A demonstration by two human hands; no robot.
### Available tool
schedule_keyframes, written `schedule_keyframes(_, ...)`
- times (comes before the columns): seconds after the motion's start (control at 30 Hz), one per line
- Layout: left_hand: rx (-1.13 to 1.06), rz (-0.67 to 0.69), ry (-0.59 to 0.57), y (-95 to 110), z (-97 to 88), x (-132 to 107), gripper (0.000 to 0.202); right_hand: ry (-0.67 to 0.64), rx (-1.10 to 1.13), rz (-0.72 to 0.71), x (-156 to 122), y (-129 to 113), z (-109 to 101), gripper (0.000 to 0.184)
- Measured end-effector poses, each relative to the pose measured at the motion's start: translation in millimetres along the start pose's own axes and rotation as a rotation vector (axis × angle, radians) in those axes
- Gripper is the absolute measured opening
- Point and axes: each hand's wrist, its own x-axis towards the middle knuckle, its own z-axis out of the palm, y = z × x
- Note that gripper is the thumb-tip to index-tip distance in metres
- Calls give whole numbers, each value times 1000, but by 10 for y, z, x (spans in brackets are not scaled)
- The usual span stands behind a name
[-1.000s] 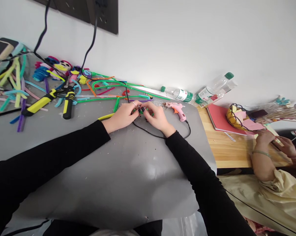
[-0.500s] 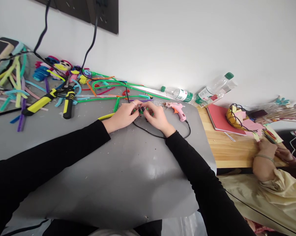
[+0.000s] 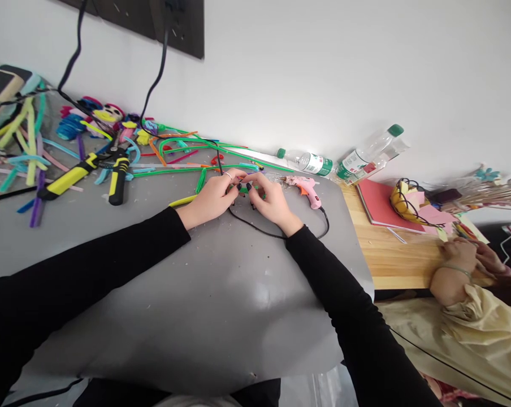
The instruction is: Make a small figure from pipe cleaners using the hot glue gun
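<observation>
Both my hands meet over the middle of the grey table mat (image 3: 221,294), fingers bent inward. Between the fingertips of my left hand (image 3: 213,196) and my right hand (image 3: 271,202) is a small green fuzzy piece (image 3: 244,190), like pipe cleaner, mostly hidden by the fingers. Each hand is closed on it. To the right of my right hand lies a pink glue gun (image 3: 305,189), its black cord (image 3: 259,229) looping in front of my hands. A yellow pipe cleaner (image 3: 182,200) sticks out beside my left wrist.
At left lie yellow-black pliers (image 3: 73,176), another yellow-handled tool (image 3: 118,180) and scattered pipe cleaners (image 3: 30,141). Fuzzy figures (image 3: 107,113) sit by the wall. Plastic bottles (image 3: 317,164) lie at the back right. A co-worker's arm (image 3: 453,277) rests at the wooden table (image 3: 391,265).
My fingertips have shifted slightly around the green piece, showing a little more of it between them. The co-worker's arm has moved a little to the left.
</observation>
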Motion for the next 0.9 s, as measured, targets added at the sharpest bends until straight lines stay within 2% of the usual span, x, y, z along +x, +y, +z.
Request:
schedule_keyframes(0.37,-57,-37,-26,-34,24,2,40,-20,7,26,-7,8,2,24)
schedule_keyframes(0.67,151,30,-75,-23,-24,19,31,-44,-26,23,3,39,11,21)
schedule_keyframes(0.9,146,18,-90,-43,6,32,27,-104,7,39,9,27,-14,20)
